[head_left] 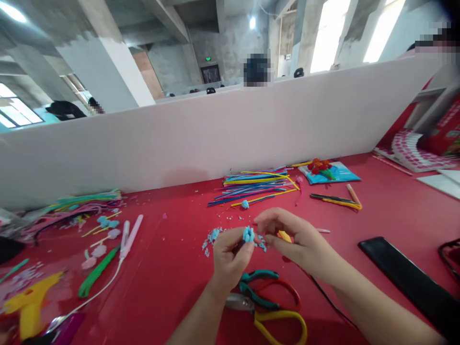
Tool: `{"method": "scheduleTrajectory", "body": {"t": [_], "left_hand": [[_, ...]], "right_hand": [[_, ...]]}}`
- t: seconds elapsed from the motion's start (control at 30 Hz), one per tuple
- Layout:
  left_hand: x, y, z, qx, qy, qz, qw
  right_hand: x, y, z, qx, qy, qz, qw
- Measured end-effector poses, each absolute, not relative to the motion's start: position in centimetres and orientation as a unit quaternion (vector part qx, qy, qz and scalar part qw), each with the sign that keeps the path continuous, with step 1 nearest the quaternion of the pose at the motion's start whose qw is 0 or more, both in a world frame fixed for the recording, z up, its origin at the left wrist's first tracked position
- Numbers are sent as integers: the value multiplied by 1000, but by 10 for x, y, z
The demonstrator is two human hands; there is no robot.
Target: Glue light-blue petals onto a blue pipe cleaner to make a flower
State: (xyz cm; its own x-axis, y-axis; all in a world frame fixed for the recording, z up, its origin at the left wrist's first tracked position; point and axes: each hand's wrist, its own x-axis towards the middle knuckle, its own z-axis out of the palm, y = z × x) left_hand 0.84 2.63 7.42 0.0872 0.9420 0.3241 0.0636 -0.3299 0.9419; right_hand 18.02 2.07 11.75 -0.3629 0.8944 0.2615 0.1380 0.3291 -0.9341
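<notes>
The left hand point(230, 256) pinches a small blue fuzzy tuft point(248, 234) between thumb and fingertips, holding it up just above the red table point(172, 268). The tuft sits at the top of the closed grip, pointing up and slightly right, toward the right hand point(287, 235). That hand is just beside it on the right, fingers curled in, with a small yellow piece point(285, 235) tucked against its fingers; whether it is truly pinched or only resting there I cannot tell. The two hands are nearly touching, the tuft lying between them, nearer to the left thumb.

Blue trimmings point(213, 235) lie scattered on the table just left of and beneath the hands. Near the wrists, closer to the camera, lie teal-handled pliers point(257, 287), red-handled scissors point(283, 292) and yellow-handled scissors point(283, 323). Farther back rests a bundle of coloured pipe cleaners point(255, 187), its long axis running left to right. At far left lie more pipe cleaners point(82, 201) and a yellow glue gun point(30, 302).
</notes>
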Motion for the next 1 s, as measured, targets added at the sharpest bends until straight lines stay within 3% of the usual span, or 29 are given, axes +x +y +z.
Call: {"method": "scheduleTrajectory", "body": {"t": [0.17,0.4,0.63,0.87,1.0], "left_hand": [[15,39,64,456,354,560,595],[17,43,64,426,271,477,720],[5,39,69,517,286,361,721],[5,43,78,595,315,308,673],[8,39,88,671,341,374,541]], "right_hand": [[173,30,110,-380,-695,461,400],[171,40,101,-406,-628,510,426],[184,43,104,-312,-596,622,399],[198,36,122,-312,-682,558,355],[199,29,129,-308,-695,523,386]]}}
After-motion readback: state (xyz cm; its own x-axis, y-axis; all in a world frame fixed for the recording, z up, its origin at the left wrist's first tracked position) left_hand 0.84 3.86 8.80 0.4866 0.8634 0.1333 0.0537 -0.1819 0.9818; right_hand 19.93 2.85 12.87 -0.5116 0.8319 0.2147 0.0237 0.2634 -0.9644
